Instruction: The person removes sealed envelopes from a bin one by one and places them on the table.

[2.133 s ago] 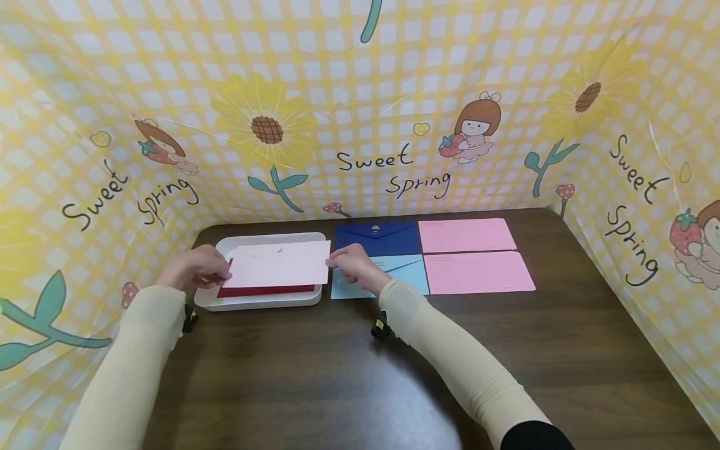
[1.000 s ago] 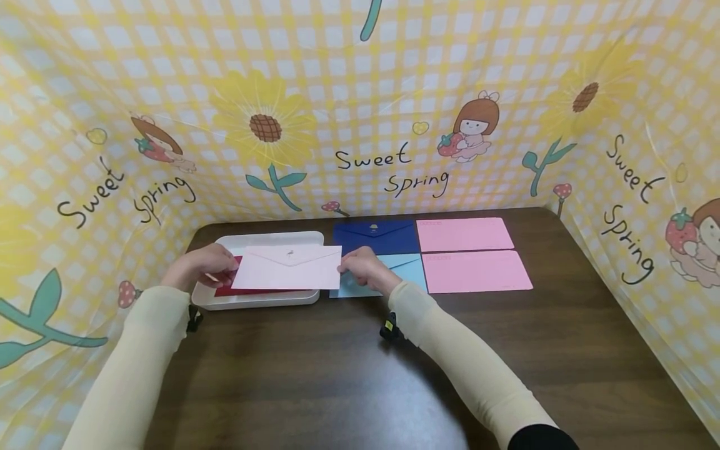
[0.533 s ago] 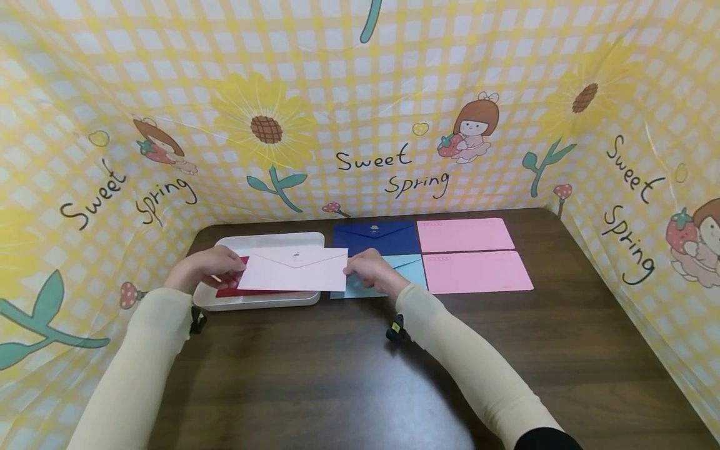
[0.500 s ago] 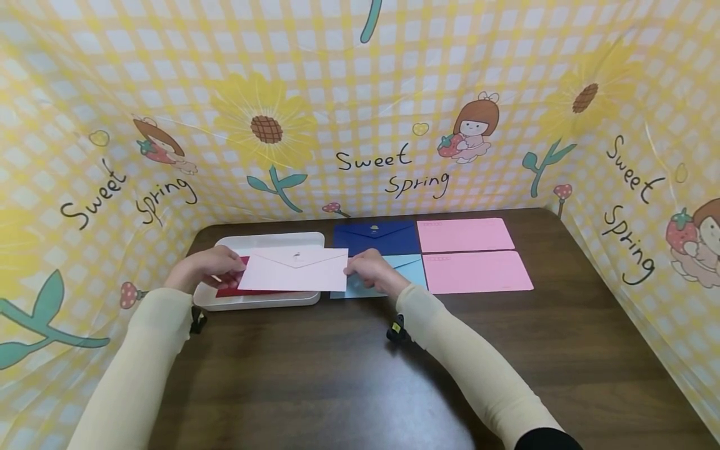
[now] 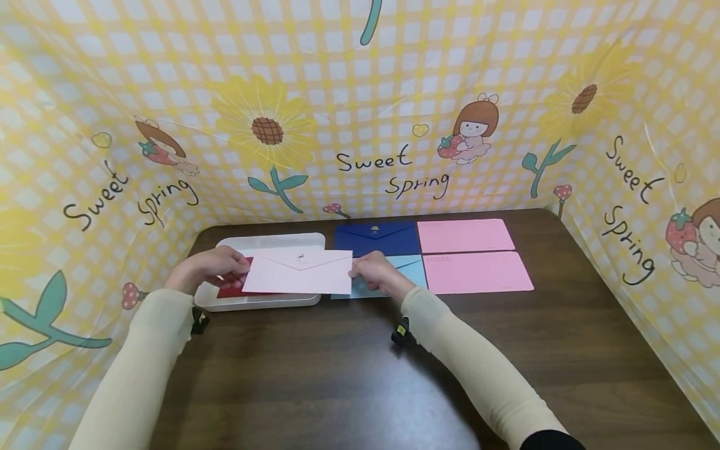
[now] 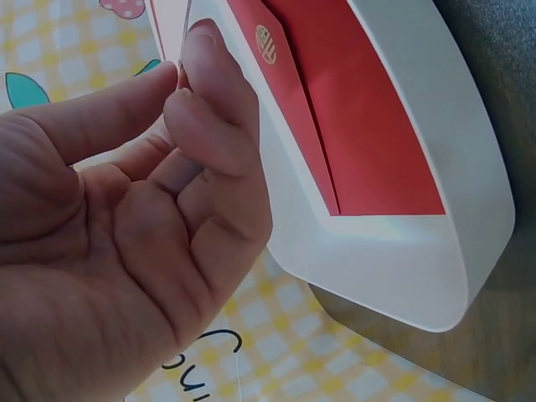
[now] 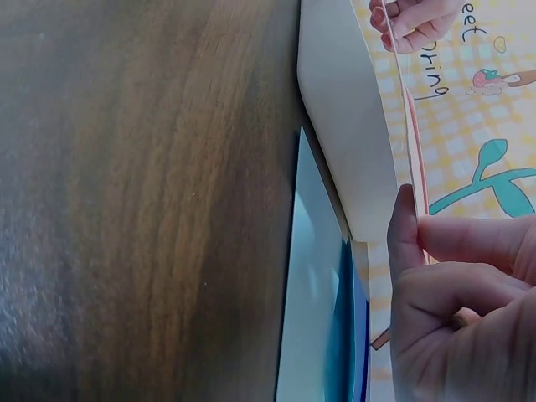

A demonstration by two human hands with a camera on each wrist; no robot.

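Note:
A pale pink envelope with its flap side up hangs above the white tray, its right end reaching past the tray's edge. My left hand pinches its left edge between thumb and fingertips, as the left wrist view shows too. At the opposite edge my right hand pinches it between thumb and finger; in the right wrist view the envelope appears nearly edge-on. Under it a red envelope lies in the tray, mostly covered from the head view. The light blue envelope lies partly behind my right hand.
A dark blue envelope lies behind the light blue one. To the right are two pink envelopes, a back one and a front one. Brown wooden table spreads in front. A yellow checked cloth surrounds the back and sides.
Both hands have carried the pale pink envelope to the right and slightly toward the front. More of the red envelope's left end shows. The laid-out envelopes have stayed put.

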